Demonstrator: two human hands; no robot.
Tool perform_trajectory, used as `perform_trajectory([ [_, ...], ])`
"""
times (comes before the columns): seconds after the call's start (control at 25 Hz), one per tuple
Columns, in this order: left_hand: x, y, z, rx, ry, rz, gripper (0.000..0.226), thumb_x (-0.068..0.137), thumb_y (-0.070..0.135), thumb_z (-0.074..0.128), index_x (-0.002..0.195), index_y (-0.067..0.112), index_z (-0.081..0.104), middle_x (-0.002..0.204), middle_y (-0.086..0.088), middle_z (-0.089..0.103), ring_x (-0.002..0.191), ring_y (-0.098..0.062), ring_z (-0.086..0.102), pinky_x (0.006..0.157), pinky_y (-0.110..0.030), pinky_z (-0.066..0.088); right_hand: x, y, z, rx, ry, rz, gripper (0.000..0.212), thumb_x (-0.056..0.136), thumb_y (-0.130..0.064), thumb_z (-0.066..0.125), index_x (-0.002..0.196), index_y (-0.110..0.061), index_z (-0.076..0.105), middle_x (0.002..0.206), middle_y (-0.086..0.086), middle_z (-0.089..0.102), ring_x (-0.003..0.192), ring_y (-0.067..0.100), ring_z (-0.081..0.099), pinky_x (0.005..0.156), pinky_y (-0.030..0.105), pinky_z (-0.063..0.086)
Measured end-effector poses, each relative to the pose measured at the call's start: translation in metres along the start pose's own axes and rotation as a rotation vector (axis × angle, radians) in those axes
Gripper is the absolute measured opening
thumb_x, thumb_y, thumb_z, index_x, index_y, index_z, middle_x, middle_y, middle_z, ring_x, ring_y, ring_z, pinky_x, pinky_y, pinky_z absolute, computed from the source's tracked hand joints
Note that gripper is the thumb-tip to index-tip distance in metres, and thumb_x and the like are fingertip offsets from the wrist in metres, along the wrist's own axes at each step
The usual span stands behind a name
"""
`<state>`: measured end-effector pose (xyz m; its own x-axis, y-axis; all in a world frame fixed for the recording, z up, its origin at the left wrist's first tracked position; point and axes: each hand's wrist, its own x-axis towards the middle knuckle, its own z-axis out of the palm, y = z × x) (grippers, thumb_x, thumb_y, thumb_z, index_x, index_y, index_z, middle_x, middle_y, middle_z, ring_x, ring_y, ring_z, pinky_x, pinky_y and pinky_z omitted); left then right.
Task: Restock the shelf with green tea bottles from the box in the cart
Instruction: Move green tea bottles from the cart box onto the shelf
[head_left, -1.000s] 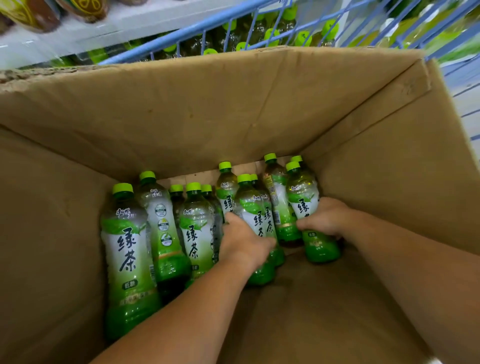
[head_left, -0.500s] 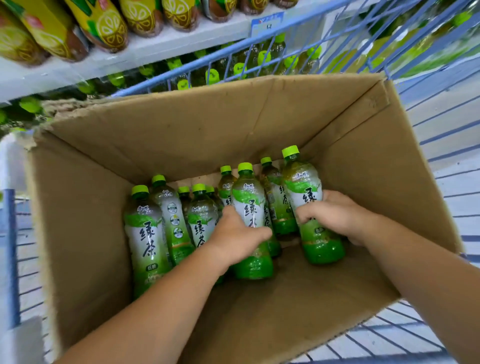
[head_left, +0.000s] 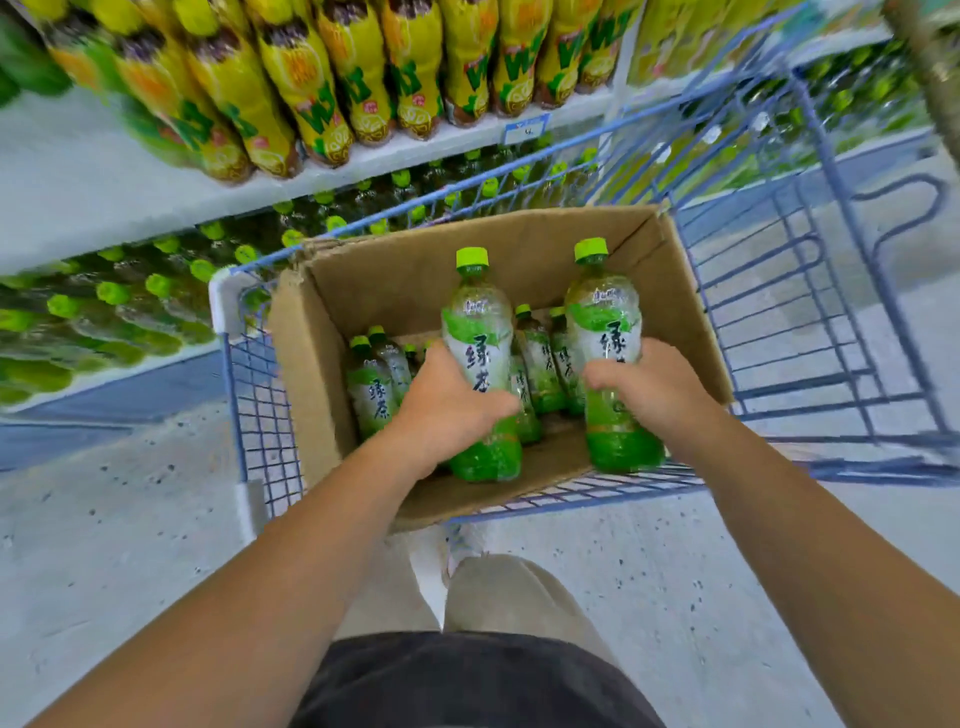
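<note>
Green tea bottle (head_left: 478, 332) clasped in left grip (head_left: 447, 410), second bottle (head_left: 602, 322) clasped in right grip (head_left: 660, 395), both over box (head_left: 395, 270) in cart (head_left: 262, 410).

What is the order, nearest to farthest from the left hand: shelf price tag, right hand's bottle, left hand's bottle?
1. Left bottle: gripped by the left hand.
2. Right bottle: in the right hand.
3. Price tag: far up, on the shelf.

The left hand (head_left: 447, 402) grips one green tea bottle (head_left: 480, 332) around its middle, and the right hand (head_left: 654, 389) grips a second bottle (head_left: 605, 322) just to the right. Both are upright, raised over the open cardboard box (head_left: 395, 280) in the blue cart (head_left: 260, 405). Other bottles (head_left: 371, 389) stand inside the box. At the far left, a shelf (head_left: 104, 176) carries yellow bottles (head_left: 363, 78).
</note>
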<state>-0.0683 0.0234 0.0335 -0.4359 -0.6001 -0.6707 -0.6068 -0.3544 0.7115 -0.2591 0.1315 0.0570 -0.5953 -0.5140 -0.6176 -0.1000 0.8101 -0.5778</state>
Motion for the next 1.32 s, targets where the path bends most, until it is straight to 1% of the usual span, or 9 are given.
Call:
perform_trajectory([
  [0.2,-0.059,0.015,-0.041,-0.088,0.063,0.084,0.076,0.047,0.041,0.082,0.111,0.035,0.042,0.105,0.005,0.062,0.089,-0.008,0.065,0.061,-0.023,0.052,-0.063,-0.028,-0.01,-0.068,0.099,-0.162,0.039,0.051,-0.052,0.068,0.079,-0.026,0.065,0.069,-0.008,0.068,0.064,0.011,0.065,0.054,0.026,0.043],
  [0.36,-0.101,0.019,-0.076,-0.136,0.113,0.148,0.071,0.062,0.026,0.083,0.116,0.035,0.039,0.111,-0.001,0.063,0.094,-0.016,0.068,0.077,-0.038,0.061,-0.09,-0.057,-0.003,-0.067,0.076,-0.257,0.035,0.053,-0.05,0.069,0.079,-0.028,0.064,0.067,-0.014,0.068,0.058,0.004,0.063,0.05,0.025,0.044],
  [0.48,-0.13,0.015,-0.108,-0.142,0.213,0.217,0.071,0.066,0.023,0.082,0.121,0.035,0.038,0.106,0.001,0.063,0.077,0.003,0.068,0.056,-0.011,0.052,-0.096,-0.084,0.014,-0.101,-0.004,-0.37,0.032,0.056,-0.047,0.071,0.078,-0.026,0.063,0.067,-0.008,0.067,0.059,0.009,0.063,0.05,0.029,0.046],
  [0.52,-0.141,0.011,-0.121,-0.146,0.261,0.202,0.07,0.066,0.024,0.082,0.121,0.031,0.04,0.104,0.001,0.062,0.074,0.006,0.067,0.052,-0.01,0.05,-0.099,-0.095,0.024,-0.124,-0.042,-0.399,0.031,0.059,-0.046,0.073,0.08,-0.026,0.063,0.069,-0.008,0.067,0.063,0.011,0.064,0.051,0.029,0.046],
  [0.72,-0.173,-0.015,-0.185,-0.146,0.367,0.177,0.069,0.071,0.02,0.084,0.124,0.024,0.04,0.105,0.0,0.063,0.083,-0.007,0.068,0.059,-0.02,0.053,-0.119,-0.143,0.082,-0.216,-0.117,-0.494,0.031,0.062,-0.046,0.075,0.081,-0.027,0.06,0.075,-0.007,0.065,0.065,0.012,0.062,0.05,0.027,0.037],
  [0.96,-0.204,-0.052,-0.278,-0.12,0.423,0.227,0.076,0.055,0.033,0.078,0.121,0.025,0.041,0.106,-0.003,0.061,0.091,-0.016,0.067,0.071,-0.033,0.059,-0.162,-0.196,0.168,-0.17,-0.117,-0.544,0.021,0.073,-0.04,0.075,0.077,-0.026,0.059,0.07,-0.004,0.065,0.061,0.015,0.061,0.05,0.028,0.039],
  [1.16,-0.223,-0.093,-0.37,-0.049,0.412,0.259,0.068,0.065,0.028,0.081,0.117,0.03,0.039,0.104,0.001,0.06,0.09,-0.011,0.066,0.065,-0.025,0.056,-0.211,-0.24,0.251,-0.103,-0.09,-0.563,0.022,0.076,-0.043,0.079,0.083,-0.031,0.062,0.067,-0.012,0.068,0.056,0.001,0.062,0.045,0.024,0.04],
  [1.24,-0.226,-0.106,-0.405,-0.043,0.398,0.26,0.069,0.063,0.028,0.081,0.118,0.031,0.04,0.104,0.001,0.061,0.089,-0.012,0.066,0.065,-0.026,0.057,-0.225,-0.253,0.283,-0.084,-0.092,-0.558,0.021,0.077,-0.042,0.079,0.084,-0.031,0.062,0.066,-0.012,0.068,0.057,-0.004,0.062,0.04,0.015,0.038],
  [1.32,-0.227,-0.116,-0.439,-0.037,0.394,0.264,0.068,0.06,0.029,0.08,0.116,0.033,0.042,0.103,0.002,0.063,0.087,-0.01,0.067,0.062,-0.022,0.057,-0.235,-0.267,0.315,-0.068,-0.087,-0.536,0.022,0.078,-0.044,0.078,0.087,-0.03,0.064,0.074,-0.011,0.069,0.06,-0.002,0.063,0.043,0.015,0.039],
])
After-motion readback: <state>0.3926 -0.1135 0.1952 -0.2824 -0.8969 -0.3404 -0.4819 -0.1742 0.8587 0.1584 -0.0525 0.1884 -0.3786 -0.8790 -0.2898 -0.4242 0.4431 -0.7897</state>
